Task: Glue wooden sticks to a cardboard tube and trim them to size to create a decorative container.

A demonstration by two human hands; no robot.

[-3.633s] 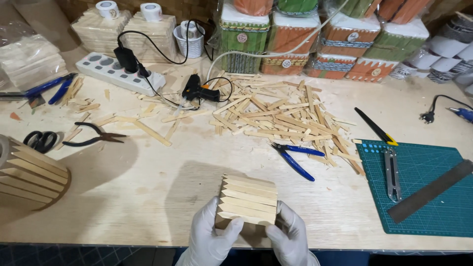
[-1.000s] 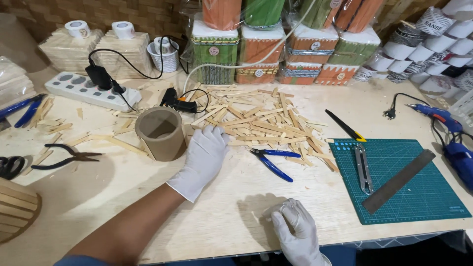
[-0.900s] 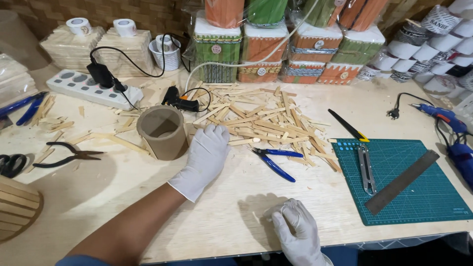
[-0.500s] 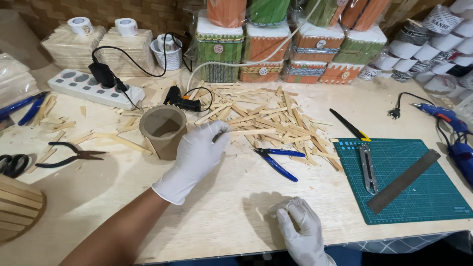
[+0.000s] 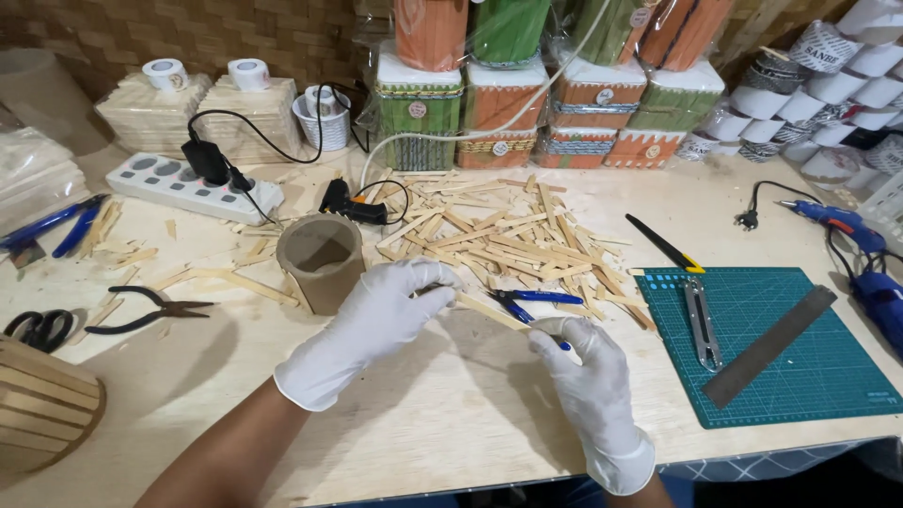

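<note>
Both my hands wear white gloves. My left hand [image 5: 372, 320] pinches the left end of a thin wooden stick [image 5: 489, 310], just right of an upright brown cardboard tube [image 5: 320, 261]. My right hand [image 5: 588, 381] has its fingertips closed on the stick's right end, right beside the blue-handled cutters [image 5: 531, 301] lying on the table. The stick slants between the hands, low over the light wooden table [image 5: 451, 423]. A loose pile of similar sticks [image 5: 508, 235] lies just behind.
A green cutting mat [image 5: 781, 376] at the right carries a steel ruler [image 5: 767, 343] and a utility knife [image 5: 701, 325]. Black pliers [image 5: 141, 315], scissors [image 5: 38, 329] and a slatted wooden basket [image 5: 38, 404] sit left. A glue gun [image 5: 348, 202], power strip [image 5: 188, 183] and stacked coloured boxes [image 5: 499, 103] stand behind.
The slatted wooden piece I held earlier is out of my hands. My left hand left the tube's side and took a stick; my right hand rose from the table edge to the stick's other end.
</note>
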